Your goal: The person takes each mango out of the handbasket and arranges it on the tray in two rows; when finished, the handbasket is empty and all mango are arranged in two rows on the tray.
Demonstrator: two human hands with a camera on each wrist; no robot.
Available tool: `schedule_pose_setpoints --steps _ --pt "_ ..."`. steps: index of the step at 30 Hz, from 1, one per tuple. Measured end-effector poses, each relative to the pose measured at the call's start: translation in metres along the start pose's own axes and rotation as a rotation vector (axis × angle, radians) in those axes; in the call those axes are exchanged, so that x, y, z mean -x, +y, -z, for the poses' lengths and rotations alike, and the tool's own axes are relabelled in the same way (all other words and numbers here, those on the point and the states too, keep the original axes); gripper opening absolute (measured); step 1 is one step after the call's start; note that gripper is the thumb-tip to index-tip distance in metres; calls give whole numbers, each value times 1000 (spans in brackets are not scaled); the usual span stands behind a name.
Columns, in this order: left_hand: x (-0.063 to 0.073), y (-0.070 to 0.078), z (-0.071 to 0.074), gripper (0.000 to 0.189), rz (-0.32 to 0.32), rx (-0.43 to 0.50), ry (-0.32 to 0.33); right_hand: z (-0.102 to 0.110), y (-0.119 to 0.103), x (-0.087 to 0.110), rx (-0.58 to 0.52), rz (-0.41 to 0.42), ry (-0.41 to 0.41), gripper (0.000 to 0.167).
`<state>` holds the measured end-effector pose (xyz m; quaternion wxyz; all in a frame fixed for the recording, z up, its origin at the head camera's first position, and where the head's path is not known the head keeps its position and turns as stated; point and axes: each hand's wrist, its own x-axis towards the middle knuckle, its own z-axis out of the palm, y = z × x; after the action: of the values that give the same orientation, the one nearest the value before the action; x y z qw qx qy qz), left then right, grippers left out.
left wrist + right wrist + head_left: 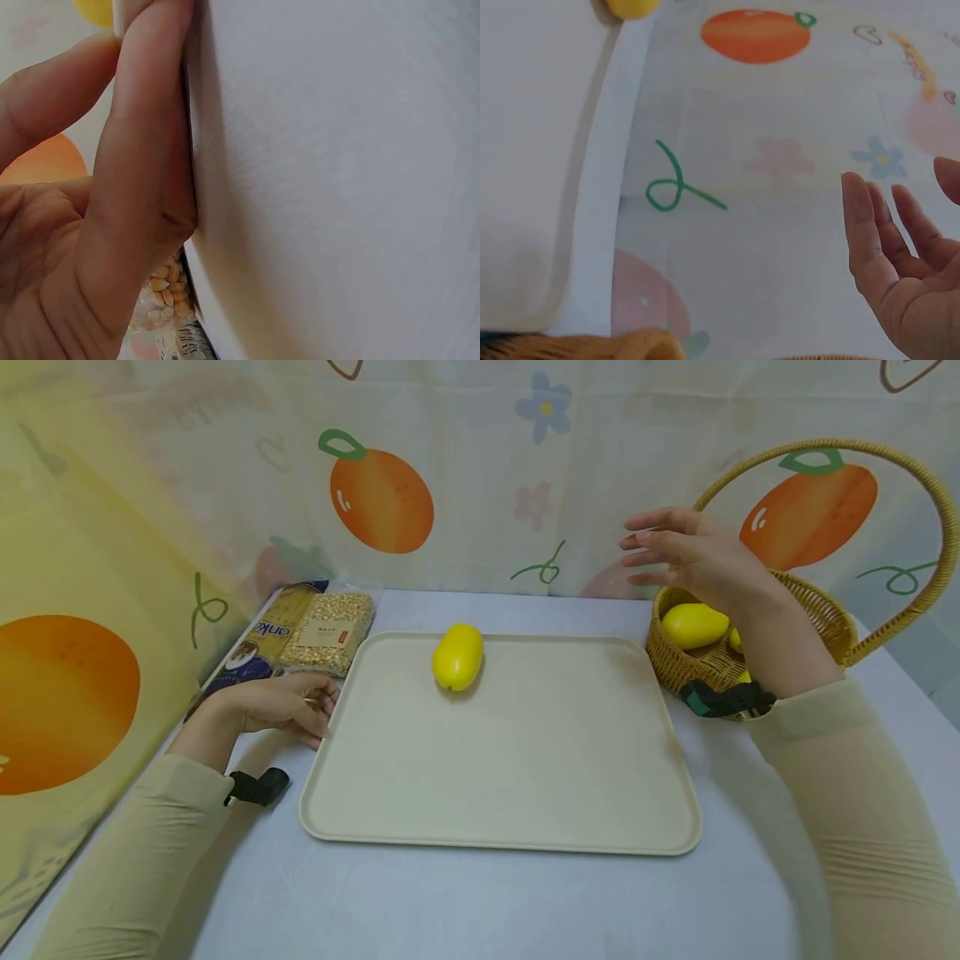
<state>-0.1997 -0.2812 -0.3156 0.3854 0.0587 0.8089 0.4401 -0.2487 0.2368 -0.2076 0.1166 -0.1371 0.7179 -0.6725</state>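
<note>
My left hand (281, 706) is at the left rim of a beige rectangular tray (495, 777), its thumb and fingers pinching the edge. In the left wrist view, a bit of the pale rim (118, 16) shows between the fingers (139, 97). A smooth yellow oval fruit (457, 657), like a mango, lies near the tray's back edge. Raised in front of the wicker basket (667, 664), my right hand (697, 552) holds nothing, its fingers loosely extended to the left. More yellow fruit (693, 625) sits in the basket, partly hidden by the right forearm.
A bag of corn kernels (327, 631) and a gold-and-blue packet (258, 639) lie at the back left, just beyond the left hand. The basket's tall handle (926, 493) arches at the right. Behind the white table (480, 902) hangs a fruit-patterned curtain (465, 410).
</note>
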Motion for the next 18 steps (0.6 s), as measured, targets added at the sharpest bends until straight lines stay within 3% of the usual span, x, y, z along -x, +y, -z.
schedule_pose_setpoints --steps 8,18 --pt "1 -1 -1 51 -3 13 -1 31 3 0 -148 -3 37 28" --pt "2 -1 -2 51 2 12 4 70 15 -3 -189 -95 110 32"
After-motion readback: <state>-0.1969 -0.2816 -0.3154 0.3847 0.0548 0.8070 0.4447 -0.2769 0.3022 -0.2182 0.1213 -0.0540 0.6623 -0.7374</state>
